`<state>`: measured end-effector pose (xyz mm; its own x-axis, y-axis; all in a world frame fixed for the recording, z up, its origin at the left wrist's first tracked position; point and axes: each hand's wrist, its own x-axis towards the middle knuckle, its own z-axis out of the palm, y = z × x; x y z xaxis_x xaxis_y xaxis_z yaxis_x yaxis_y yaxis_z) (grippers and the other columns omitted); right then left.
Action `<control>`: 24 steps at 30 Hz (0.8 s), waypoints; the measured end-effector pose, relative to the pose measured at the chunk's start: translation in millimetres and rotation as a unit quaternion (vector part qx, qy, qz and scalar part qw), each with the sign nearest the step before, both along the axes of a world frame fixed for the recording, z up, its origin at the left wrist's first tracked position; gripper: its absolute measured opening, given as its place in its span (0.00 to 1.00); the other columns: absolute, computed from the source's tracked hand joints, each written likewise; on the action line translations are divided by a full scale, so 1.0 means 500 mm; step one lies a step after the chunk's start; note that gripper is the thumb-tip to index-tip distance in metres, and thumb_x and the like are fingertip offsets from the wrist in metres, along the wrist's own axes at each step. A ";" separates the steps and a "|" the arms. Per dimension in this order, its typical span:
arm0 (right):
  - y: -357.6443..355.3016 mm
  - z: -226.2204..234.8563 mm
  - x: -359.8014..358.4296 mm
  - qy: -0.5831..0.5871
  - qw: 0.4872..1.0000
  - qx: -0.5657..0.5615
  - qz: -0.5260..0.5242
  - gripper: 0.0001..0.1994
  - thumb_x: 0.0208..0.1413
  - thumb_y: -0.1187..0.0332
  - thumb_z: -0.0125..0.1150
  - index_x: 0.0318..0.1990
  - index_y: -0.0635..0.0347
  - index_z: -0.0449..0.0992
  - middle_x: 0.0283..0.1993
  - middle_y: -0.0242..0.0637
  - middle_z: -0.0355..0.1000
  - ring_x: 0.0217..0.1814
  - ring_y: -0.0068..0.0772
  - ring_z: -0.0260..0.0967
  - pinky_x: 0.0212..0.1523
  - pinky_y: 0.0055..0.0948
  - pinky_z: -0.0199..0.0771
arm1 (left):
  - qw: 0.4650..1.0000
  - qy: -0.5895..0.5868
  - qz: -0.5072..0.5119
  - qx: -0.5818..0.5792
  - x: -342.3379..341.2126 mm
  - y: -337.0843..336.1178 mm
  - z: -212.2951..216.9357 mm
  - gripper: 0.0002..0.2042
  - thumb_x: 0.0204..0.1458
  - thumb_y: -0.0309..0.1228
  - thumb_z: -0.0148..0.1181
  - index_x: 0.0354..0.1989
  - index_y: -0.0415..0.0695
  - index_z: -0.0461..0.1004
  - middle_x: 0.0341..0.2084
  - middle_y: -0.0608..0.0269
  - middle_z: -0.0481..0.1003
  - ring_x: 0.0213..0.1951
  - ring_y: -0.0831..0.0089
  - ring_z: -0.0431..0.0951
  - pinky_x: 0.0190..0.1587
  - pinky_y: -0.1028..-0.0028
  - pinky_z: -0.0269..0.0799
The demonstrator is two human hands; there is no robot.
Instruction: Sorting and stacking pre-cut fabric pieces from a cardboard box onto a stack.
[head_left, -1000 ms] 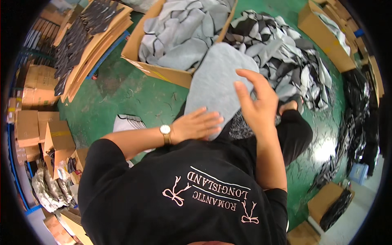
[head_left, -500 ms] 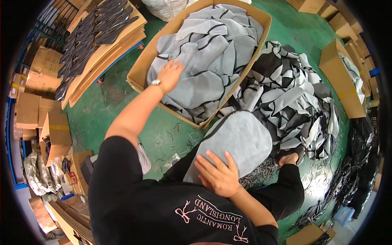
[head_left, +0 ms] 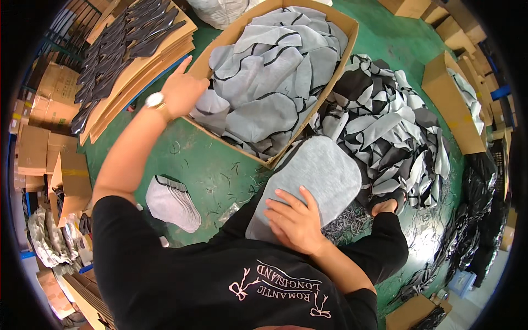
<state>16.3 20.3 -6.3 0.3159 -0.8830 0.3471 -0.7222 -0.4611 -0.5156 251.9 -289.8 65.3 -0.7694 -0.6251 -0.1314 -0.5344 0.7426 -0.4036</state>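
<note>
My left hand is over the left rim of a large cardboard carton, thumb and index finger stretched apart. Its other fingers are largely hidden, and I see nothing held. Beside it, inside the carton, is a folded grey fabric piece. Several more grey rounded pieces with black edging fill the carton. Across my lap lies a wide, rounded grey fabric piece with a dark edge along its left side. My right hand rests flat on its near part, fingers extended.
Grey and black fabric pieces are heaped right of the carton. A fanned stack of light grey pieces lies on the green floor. Stacked cardboard sheets carry black strips at far left; an open carton stands far right.
My left hand has moved left from above the grey pieces to the carton's rim. The stack on the floor now shows more fully. My right hand stays on the lap piece.
</note>
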 end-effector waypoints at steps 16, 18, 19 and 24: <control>0.112 0.181 -0.096 -0.523 0.812 0.183 0.184 0.09 0.48 0.69 0.65 0.28 0.68 0.74 0.27 0.40 0.71 0.27 0.32 0.68 0.29 0.26 0.64 | 0.536 0.088 -0.221 0.810 -0.053 0.390 0.125 0.27 0.39 0.39 0.74 0.44 0.38 0.68 0.34 0.61 0.76 0.34 0.78 0.75 0.34 0.77 0.67; 0.154 0.158 -0.106 -0.598 0.776 0.182 0.087 0.08 0.50 0.71 0.63 0.31 0.68 0.74 0.32 0.39 0.73 0.31 0.31 0.70 0.32 0.26 0.67 | 0.396 0.140 -0.169 0.892 -0.060 0.385 0.069 0.29 0.37 0.36 0.75 0.45 0.34 0.69 0.36 0.62 0.76 0.37 0.78 0.74 0.39 0.76 0.68; 0.166 0.135 -0.112 -0.658 0.733 0.169 0.030 0.07 0.51 0.71 0.62 0.32 0.68 0.74 0.34 0.39 0.73 0.33 0.30 0.70 0.34 0.27 0.68 | 0.337 0.173 -0.157 0.912 -0.067 0.369 0.025 0.27 0.38 0.33 0.74 0.44 0.33 0.69 0.36 0.63 0.75 0.38 0.77 0.73 0.41 0.75 0.69; 0.083 0.068 -0.220 -0.644 0.703 0.094 -0.286 0.14 0.59 0.72 0.48 0.50 0.70 0.69 0.46 0.41 0.72 0.45 0.32 0.71 0.45 0.26 0.72 | 0.299 0.519 0.033 0.800 -0.215 0.302 -0.064 0.08 0.56 0.33 0.55 0.37 0.42 0.69 0.21 0.77 0.65 0.22 0.88 0.64 0.28 0.86 0.64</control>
